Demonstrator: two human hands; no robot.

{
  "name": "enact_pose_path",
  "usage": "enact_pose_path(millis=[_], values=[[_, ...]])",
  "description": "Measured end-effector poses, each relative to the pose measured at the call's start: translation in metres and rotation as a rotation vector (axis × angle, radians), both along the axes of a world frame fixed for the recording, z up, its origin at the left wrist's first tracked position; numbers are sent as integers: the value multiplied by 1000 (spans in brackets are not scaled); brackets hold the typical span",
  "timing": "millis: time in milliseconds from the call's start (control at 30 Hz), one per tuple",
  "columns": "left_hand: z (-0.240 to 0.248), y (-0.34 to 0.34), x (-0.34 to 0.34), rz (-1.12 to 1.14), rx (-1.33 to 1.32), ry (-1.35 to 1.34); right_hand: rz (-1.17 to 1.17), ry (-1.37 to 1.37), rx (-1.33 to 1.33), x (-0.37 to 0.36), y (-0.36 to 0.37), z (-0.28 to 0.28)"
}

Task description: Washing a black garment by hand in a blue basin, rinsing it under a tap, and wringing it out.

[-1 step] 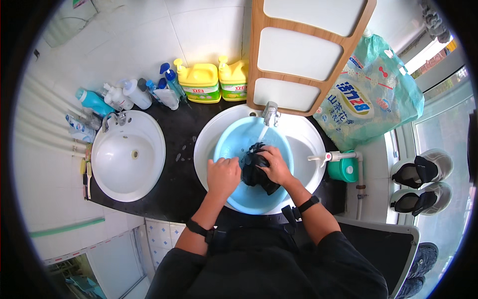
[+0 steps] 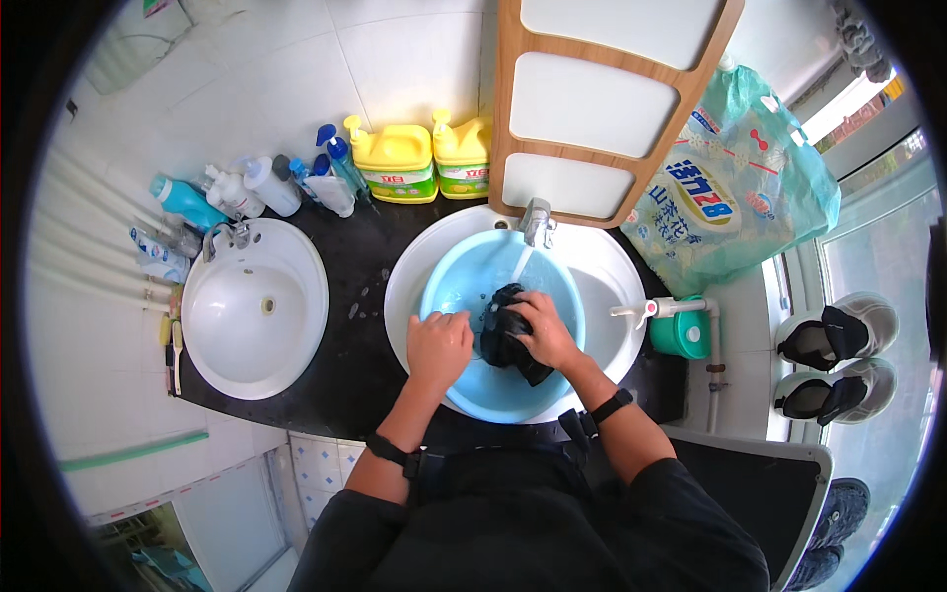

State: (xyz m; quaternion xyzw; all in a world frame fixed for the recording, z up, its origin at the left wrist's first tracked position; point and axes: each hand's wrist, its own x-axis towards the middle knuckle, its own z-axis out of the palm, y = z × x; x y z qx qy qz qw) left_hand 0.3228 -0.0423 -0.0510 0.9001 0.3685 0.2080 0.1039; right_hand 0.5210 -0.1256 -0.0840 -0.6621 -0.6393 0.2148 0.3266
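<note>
A light blue basin (image 2: 493, 402) sits in the white oval sink (image 2: 612, 281) before me. From the chrome faucet (image 2: 536, 222), water runs into it. My left hand (image 2: 440, 347) is closed over the basin's left rim, its fingers curled inward and their tips partly hidden. On the right, my right hand (image 2: 543, 331) grips a wet black cloth item (image 2: 503, 340) lying bunched in the basin; folds and fingers hide its exact kind.
A second white sink (image 2: 232, 345) stands to the left. Bottles and two yellow jugs (image 2: 395, 168) line the wall. A wood-framed panel (image 2: 597, 109) overhangs behind the faucet. At right are a white pipe tap (image 2: 641, 310), a green container (image 2: 681, 335) and a large green bag (image 2: 730, 187).
The basin has shifted very slightly to the left, my left hand with it. My right hand stays on the black cloth, almost unmoved.
</note>
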Motion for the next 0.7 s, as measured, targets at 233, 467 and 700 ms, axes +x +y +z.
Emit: enact_pose_path(millis=[233, 467, 700], values=[[5, -4, 21, -44, -3, -82, -27, -28, -163, 2, -20, -34], [10, -2, 25, 21, -40, -101, -375, 59, -264, 18, -8, -61], [10, -5, 29, 1, -23, -121, -370, -137, -301, -1, -2, -66]])
